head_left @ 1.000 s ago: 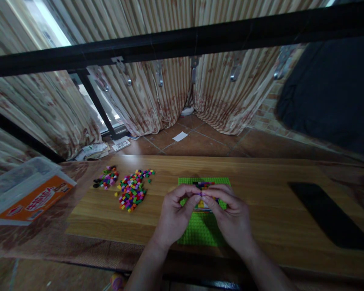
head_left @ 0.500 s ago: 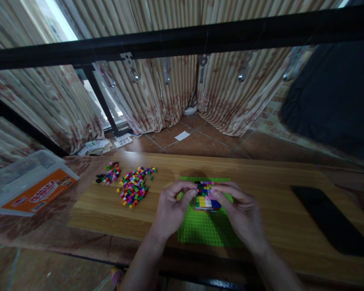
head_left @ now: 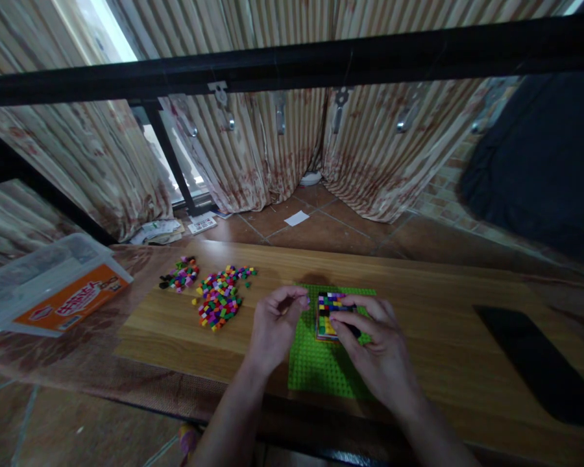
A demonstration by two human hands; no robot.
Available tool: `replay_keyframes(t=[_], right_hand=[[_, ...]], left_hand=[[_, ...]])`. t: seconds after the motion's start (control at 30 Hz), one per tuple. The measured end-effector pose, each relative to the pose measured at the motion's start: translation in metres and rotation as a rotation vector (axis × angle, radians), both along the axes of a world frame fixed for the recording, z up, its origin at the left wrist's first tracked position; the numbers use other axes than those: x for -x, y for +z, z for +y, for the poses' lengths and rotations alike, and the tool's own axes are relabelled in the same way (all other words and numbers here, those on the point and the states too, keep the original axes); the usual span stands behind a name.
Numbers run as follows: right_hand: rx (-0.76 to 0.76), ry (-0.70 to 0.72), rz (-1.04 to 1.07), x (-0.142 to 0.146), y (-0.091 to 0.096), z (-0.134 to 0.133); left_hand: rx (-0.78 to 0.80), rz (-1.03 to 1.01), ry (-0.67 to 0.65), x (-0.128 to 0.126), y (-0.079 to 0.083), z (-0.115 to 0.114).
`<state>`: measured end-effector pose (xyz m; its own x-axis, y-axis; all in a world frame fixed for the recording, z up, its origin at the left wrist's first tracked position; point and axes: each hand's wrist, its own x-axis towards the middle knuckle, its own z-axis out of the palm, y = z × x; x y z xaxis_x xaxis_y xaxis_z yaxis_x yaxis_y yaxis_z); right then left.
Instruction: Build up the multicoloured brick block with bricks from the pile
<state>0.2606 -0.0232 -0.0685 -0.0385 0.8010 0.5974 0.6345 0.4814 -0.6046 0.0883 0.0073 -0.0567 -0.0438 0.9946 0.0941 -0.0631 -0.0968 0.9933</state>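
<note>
A green studded baseplate [head_left: 321,366] lies flat on the wooden board [head_left: 433,324]. On its far half stands a small block of stacked multicoloured bricks [head_left: 328,311]. My right hand [head_left: 377,353] rests on the plate with its fingers curled against the right side of that block. My left hand [head_left: 275,327] hovers just left of the block, thumb and forefinger pinched together; what is between them is too small to name. Two heaps of loose coloured bricks, a big one [head_left: 221,298] and a smaller one [head_left: 180,275], lie to the left.
A clear plastic box with an orange label [head_left: 53,288] sits at the far left. A flat black object [head_left: 540,366] lies on the right of the board. A black metal rail [head_left: 292,65] crosses above, curtains and tiled floor behind.
My hands have parted and come down off the brick block, which now shows. The right hand has settled against the block's right side; the left has drawn back to the left.
</note>
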Motion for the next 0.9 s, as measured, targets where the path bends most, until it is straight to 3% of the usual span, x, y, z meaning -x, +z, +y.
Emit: replay_keyframes(t=[0.3,0.47,0.67,0.9], right_hand=[[0.105,-0.066,0.132,0.0038,-0.0072,0.0019],[0.069,-0.043,0.096,0.0023,-0.0064,0.0004],[0.129,-0.004,0.188,-0.0006,-0.0041,-0.0014],[0.222,-0.131,0.281,0.0032,-0.0071,0.003]], left_hand=[[0.014,0.012,-0.101,-0.0005,-0.0015,-0.0031],[0.004,0.064,-0.126,0.0041,-0.0014,-0.0042],[-0.024,0.147,-0.169,0.0069,-0.0027,-0.0065],[-0.072,0.222,-0.178,0.0063,0.0013,-0.0077]])
